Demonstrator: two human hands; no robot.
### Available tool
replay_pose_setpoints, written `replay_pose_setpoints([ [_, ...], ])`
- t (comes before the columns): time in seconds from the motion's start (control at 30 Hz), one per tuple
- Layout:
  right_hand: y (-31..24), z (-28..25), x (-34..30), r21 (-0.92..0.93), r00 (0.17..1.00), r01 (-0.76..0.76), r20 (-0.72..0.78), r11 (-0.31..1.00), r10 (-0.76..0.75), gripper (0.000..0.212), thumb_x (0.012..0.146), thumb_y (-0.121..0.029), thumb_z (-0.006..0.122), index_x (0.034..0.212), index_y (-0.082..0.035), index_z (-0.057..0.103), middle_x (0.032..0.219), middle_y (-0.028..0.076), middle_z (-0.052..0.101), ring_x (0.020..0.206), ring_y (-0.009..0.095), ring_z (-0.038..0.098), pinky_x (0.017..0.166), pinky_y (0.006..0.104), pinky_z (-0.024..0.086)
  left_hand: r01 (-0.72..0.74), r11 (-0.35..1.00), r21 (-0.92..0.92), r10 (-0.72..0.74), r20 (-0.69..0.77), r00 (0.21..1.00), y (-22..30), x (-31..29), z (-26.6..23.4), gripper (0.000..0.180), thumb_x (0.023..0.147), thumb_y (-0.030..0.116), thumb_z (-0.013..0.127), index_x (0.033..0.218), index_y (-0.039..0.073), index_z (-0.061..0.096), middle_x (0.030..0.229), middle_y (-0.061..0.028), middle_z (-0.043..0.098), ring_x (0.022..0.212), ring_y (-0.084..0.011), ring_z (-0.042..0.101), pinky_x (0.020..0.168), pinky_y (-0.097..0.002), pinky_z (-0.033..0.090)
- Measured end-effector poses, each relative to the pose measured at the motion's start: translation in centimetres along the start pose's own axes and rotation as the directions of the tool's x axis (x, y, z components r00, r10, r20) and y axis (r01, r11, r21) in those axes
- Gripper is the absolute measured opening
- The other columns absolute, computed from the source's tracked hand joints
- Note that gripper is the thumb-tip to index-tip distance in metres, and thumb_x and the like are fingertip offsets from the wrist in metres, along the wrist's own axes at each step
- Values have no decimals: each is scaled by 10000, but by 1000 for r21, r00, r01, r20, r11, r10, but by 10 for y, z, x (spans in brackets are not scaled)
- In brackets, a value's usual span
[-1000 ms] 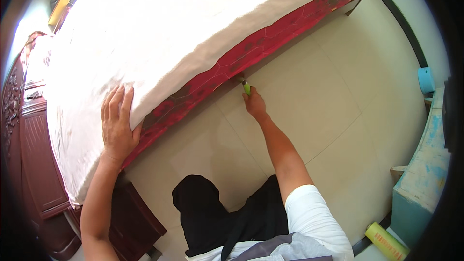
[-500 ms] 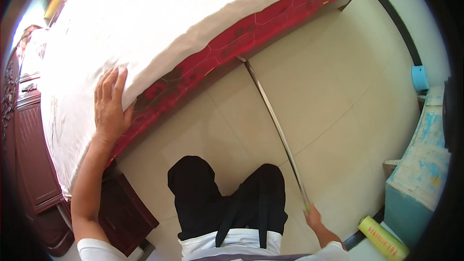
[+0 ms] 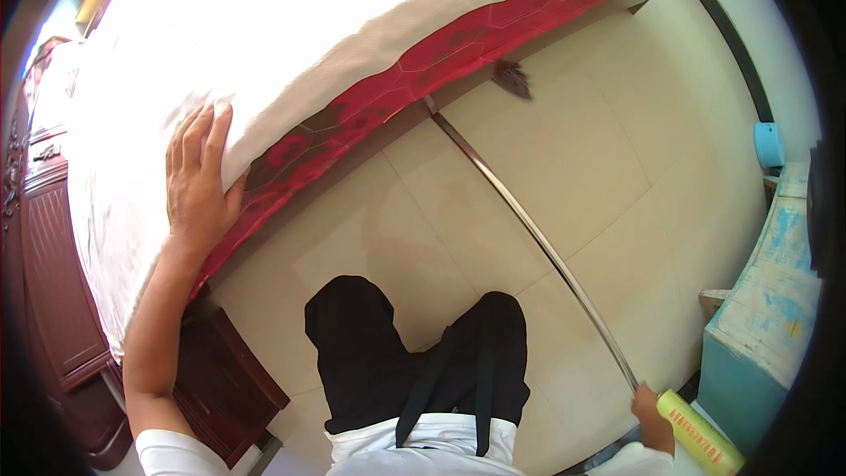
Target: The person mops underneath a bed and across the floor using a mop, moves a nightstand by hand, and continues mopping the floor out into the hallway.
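Observation:
My right hand (image 3: 646, 403), at the lower right, is closed round the end of a long metal broom handle (image 3: 539, 234). The handle slants up and left across the tiles, and its far end passes under the bed's edge. Dark bristles (image 3: 512, 79) poke out from beneath the bed to the right of that end; the rest of the broom head is hidden. With fingers stretched out, my left hand (image 3: 198, 174) rests on the white sheet (image 3: 300, 97) at the bed's near edge. Below the sheet runs the red patterned side (image 3: 441, 57) of the bed.
A dark red wooden cabinet (image 3: 220, 383) stands at the bed's lower left corner. On the right are a worn blue-green box-like piece (image 3: 749, 344), a yellow-green roll (image 3: 701, 432) close to my right hand, and a round blue container (image 3: 768, 145) by the wall. Pale tiles (image 3: 608, 185) cover the floor.
My right hand has moved right and slightly down with the broom handle, which now slants more. The bristles have come into view from under the bed. My left hand stays on the sheet.

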State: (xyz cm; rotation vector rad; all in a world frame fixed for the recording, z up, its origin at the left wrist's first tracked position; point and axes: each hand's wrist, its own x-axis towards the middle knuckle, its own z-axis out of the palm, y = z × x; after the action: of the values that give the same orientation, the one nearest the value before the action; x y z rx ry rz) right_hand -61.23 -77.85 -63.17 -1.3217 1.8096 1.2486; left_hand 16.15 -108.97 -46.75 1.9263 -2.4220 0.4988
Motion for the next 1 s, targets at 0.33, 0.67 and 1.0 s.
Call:
replay_pose_setpoints([
  [0.33,-461,-245,98,181,331,897,-879,403,-342,381,781,-223,575,1109,-55,477,874,179,580,751,331,574,625,396,460,43,999,-6,-43,16,999,-12,-4,-6,630,660,28,612,1238,46,362,1206,-161,391,1137,-330,363,944,-412,303],
  [0.67,-672,-323,99,297,376,922,-838,248,-395,346,809,-221,513,1087,-46,404,876,216,566,783,392,546,663,448,441,43,997,-61,-41,32,999,-7,-3,-3,658,612,46,631,1218,42,377,1193,-160,392,1133,-333,363,943,-414,302],
  [1.0,-425,-192,65,348,575,807,-644,477,-504,361,815,-255,480,1121,-75,415,879,192,569,774,381,548,655,452,438,47,997,-59,-48,-8,999,-12,-7,-10,606,658,67,620,1217,63,388,1187,-145,395,1142,-313,354,951,-410,297],
])
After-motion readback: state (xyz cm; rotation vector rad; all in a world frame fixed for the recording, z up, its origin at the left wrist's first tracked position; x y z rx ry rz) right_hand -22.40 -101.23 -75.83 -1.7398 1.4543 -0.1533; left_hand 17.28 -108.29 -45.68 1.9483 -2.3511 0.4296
